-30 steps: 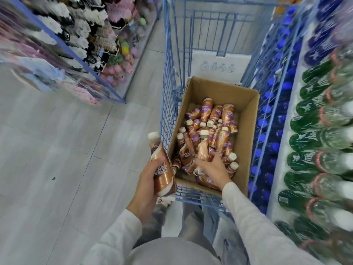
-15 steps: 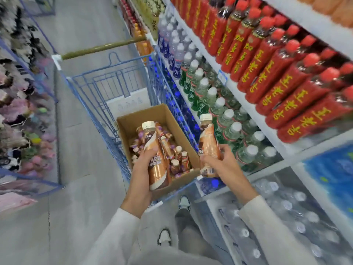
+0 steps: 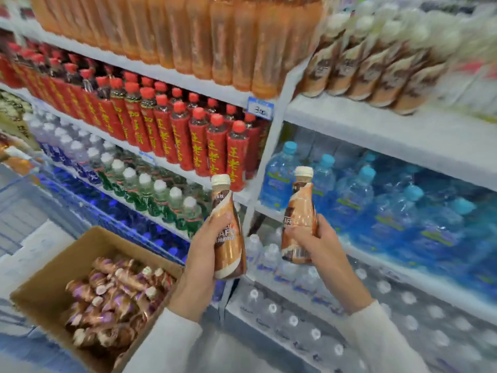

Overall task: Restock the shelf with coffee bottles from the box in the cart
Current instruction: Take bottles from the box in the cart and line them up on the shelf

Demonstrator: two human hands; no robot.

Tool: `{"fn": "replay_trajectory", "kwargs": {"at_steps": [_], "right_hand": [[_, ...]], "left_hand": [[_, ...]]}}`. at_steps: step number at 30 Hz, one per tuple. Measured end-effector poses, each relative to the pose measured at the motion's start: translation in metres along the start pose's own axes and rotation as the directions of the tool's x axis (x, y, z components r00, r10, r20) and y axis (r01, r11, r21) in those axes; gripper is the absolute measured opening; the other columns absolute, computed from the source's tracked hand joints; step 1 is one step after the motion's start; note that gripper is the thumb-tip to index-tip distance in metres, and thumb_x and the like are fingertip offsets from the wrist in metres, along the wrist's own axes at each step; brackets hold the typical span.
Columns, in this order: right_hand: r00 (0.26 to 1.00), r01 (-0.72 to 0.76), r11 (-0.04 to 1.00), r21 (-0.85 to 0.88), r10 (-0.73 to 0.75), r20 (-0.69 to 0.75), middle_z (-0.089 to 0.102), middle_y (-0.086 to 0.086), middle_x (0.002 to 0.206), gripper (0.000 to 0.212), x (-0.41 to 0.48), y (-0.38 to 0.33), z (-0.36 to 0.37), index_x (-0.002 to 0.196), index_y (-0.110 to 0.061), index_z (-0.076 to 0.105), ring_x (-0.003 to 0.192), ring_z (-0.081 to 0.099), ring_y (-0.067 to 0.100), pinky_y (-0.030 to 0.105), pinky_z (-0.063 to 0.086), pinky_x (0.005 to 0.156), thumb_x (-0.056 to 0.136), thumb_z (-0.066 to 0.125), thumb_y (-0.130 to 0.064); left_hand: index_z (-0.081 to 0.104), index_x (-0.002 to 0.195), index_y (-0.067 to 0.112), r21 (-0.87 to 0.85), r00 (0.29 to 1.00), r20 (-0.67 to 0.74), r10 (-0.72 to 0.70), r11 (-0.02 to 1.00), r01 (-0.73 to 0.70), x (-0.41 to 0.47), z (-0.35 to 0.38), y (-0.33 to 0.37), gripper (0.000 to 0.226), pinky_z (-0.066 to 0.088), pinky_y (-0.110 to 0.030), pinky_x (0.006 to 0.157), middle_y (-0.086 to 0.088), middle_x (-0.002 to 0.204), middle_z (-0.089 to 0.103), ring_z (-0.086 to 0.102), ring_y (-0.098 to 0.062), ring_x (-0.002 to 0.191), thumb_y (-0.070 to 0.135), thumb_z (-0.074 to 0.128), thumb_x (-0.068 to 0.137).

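Note:
My left hand (image 3: 204, 254) grips a brown coffee bottle (image 3: 227, 232) with a cream cap, held upright in front of the shelves. My right hand (image 3: 320, 246) grips a second coffee bottle (image 3: 300, 219), also upright, a little higher and to the right. The cardboard box (image 3: 51, 278) sits at the lower left in the blue cart (image 3: 24, 200), with several coffee bottles (image 3: 115, 294) lying loose inside. A row of matching coffee bottles (image 3: 376, 68) stands on the upper right shelf (image 3: 376, 127), blurred.
Red tea bottles (image 3: 172, 130) and orange drinks (image 3: 204, 33) fill the shelves at the left. Blue-capped water bottles (image 3: 349, 189) stand behind my right hand, and packs of small water bottles (image 3: 295, 313) lie below. A white upright post (image 3: 269, 146) divides the shelf bays.
My right hand lifted a coffee bottle out of the box. Both hands rose with their bottles as my view swung right and up from the cart to the shelves.

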State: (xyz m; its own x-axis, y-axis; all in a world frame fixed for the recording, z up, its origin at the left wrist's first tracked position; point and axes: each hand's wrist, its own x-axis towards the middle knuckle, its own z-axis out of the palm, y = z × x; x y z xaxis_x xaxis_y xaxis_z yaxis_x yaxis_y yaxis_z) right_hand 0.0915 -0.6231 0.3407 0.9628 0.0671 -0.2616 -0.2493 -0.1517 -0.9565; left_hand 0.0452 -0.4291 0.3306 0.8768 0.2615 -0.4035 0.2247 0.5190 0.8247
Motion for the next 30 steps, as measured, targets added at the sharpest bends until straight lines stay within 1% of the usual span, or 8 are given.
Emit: {"fn": "replay_trajectory", "kwargs": {"at_steps": [5,7,12,16,20,25,28,30], "right_hand": [[0.987,0.060,0.997,0.042,-0.053,-0.153,0.071,-0.003,0.093,0.024,-0.001,-0.005,-0.095,0.105,-0.027,0.060,0.070,0.069,0.002,0.021,0.052,0.061,0.088,0.074,-0.016],[0.977,0.087,0.994,0.061,-0.073,-0.200,0.072,-0.004,0.092,0.025,-0.005,-0.010,-0.136,0.106,-0.027,0.061,0.075,0.070,0.006,0.025,0.054,0.067,0.088,0.074,-0.017],[0.952,0.171,0.984,0.057,-0.150,-0.266,0.072,0.004,0.095,0.026,-0.008,-0.030,-0.226,0.108,-0.022,0.061,0.076,0.072,0.012,0.025,0.057,0.063,0.086,0.075,-0.019],[0.923,0.225,0.973,0.043,-0.199,-0.329,0.071,0.001,0.095,0.026,0.001,-0.048,-0.282,0.106,-0.026,0.060,0.072,0.072,0.009,0.020,0.054,0.057,0.086,0.076,-0.021],[0.883,0.306,0.952,-0.003,-0.285,-0.373,0.071,0.001,0.095,0.028,0.016,-0.069,-0.320,0.105,-0.026,0.060,0.078,0.072,0.011,0.023,0.057,0.061,0.084,0.078,-0.024],[0.820,0.407,0.912,-0.046,-0.387,-0.421,0.071,0.000,0.097,0.035,0.044,-0.088,-0.343,0.106,-0.024,0.059,0.085,0.071,0.012,0.028,0.060,0.074,0.081,0.083,-0.026],[0.789,0.435,0.896,-0.089,-0.427,-0.442,0.070,-0.004,0.101,0.037,0.063,-0.096,-0.349,0.110,-0.024,0.057,0.088,0.069,0.008,0.026,0.057,0.078,0.083,0.081,-0.029],[0.787,0.437,0.894,-0.103,-0.435,-0.437,0.069,-0.006,0.104,0.042,0.078,-0.099,-0.352,0.115,-0.024,0.054,0.091,0.068,0.008,0.028,0.056,0.081,0.084,0.081,-0.029]], "left_hand": [[0.071,0.098,0.014,0.080,0.987,0.160,0.015,0.996,-0.029,0.005,0.103,-0.014,0.039,0.055,-0.034,0.065,-0.004,0.075,0.073,0.068,-0.016,0.057,0.040,0.072,0.069],[0.071,0.101,0.012,0.113,0.976,0.219,-0.002,0.993,-0.023,0.004,0.146,-0.023,0.037,0.056,-0.033,0.061,-0.008,0.080,0.072,0.067,-0.017,0.059,0.039,0.071,0.075],[0.072,0.105,0.014,0.157,0.945,0.328,0.004,0.986,-0.059,0.005,0.244,-0.043,0.030,0.056,-0.033,0.065,-0.006,0.084,0.074,0.069,-0.018,0.067,0.037,0.068,0.087],[0.072,0.105,0.010,0.166,0.920,0.391,0.037,0.980,-0.110,0.004,0.313,-0.046,0.033,0.057,-0.040,0.077,-0.011,0.089,0.074,0.070,-0.023,0.073,0.038,0.068,0.087],[0.072,0.100,0.014,0.162,0.871,0.473,0.134,0.958,-0.236,0.011,0.364,-0.035,0.040,0.056,-0.046,0.088,-0.007,0.088,0.075,0.071,-0.024,0.079,0.044,0.078,0.075],[0.070,0.111,0.021,0.140,0.772,0.551,0.317,0.877,-0.460,0.033,0.408,-0.021,0.023,0.054,-0.030,0.080,0.008,0.096,0.078,0.073,-0.009,0.090,0.030,0.069,0.089],[0.060,0.136,0.021,0.154,0.720,0.593,0.360,0.827,-0.540,0.050,0.427,-0.014,0.043,0.055,-0.030,0.088,0.006,0.117,0.074,0.070,-0.011,0.106,0.027,0.067,0.094],[0.055,0.142,0.019,0.157,0.697,0.603,0.387,0.799,-0.580,0.062,0.437,-0.012,0.049,0.054,-0.032,0.093,0.003,0.124,0.071,0.068,-0.013,0.111,0.024,0.067,0.095]]}}
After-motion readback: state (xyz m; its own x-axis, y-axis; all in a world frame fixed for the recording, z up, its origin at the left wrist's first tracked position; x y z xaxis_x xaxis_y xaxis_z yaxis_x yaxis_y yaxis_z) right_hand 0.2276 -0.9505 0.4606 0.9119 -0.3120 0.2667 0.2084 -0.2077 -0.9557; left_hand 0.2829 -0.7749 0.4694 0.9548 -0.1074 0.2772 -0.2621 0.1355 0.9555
